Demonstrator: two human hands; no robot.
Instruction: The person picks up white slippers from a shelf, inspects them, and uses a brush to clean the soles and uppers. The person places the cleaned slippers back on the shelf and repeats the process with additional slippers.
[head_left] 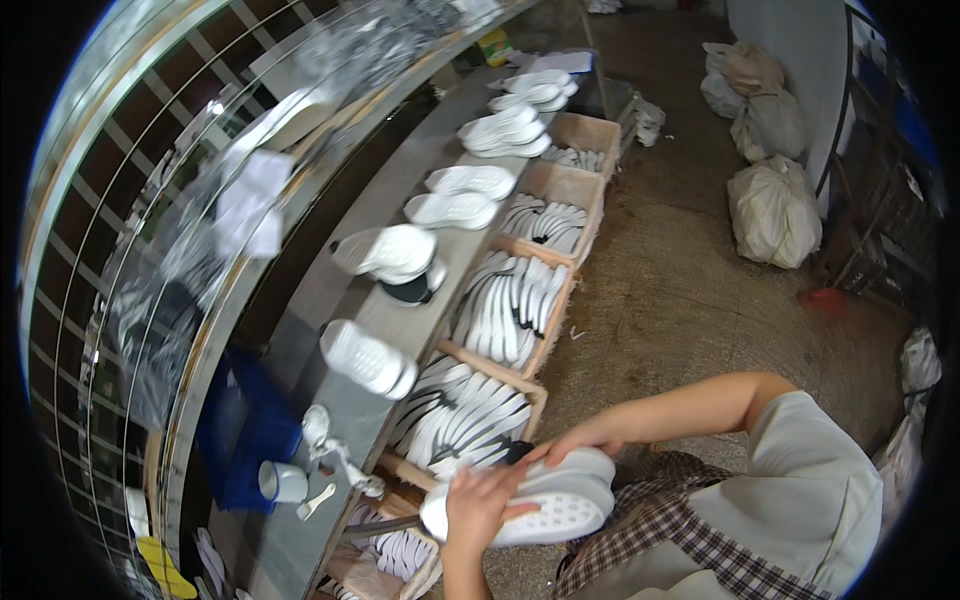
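Note:
Near the front of the view, a small stack of white shoe soles (565, 512) is held between my two hands. My left hand (478, 505) is closed around the toe-side end on the left, with its thumb lying across the top sole. From the right, my right hand (585, 436) grips the far edge of the stack; some of its fingers are hidden behind the soles. Round holes dot the face of the nearest sole. Just beyond the hands, a crate of white and black soles (465, 420) stands against the bench.
A long grey bench (375, 300) carries pairs of white soles (368, 358), a white mug (283, 482) and a spoon-like tool (316, 501). A blue bin (240, 430) stands at left, below a wire-mesh shelf. Sole-filled crates (508, 305) line the bench; sacks (775, 212) lie far right.

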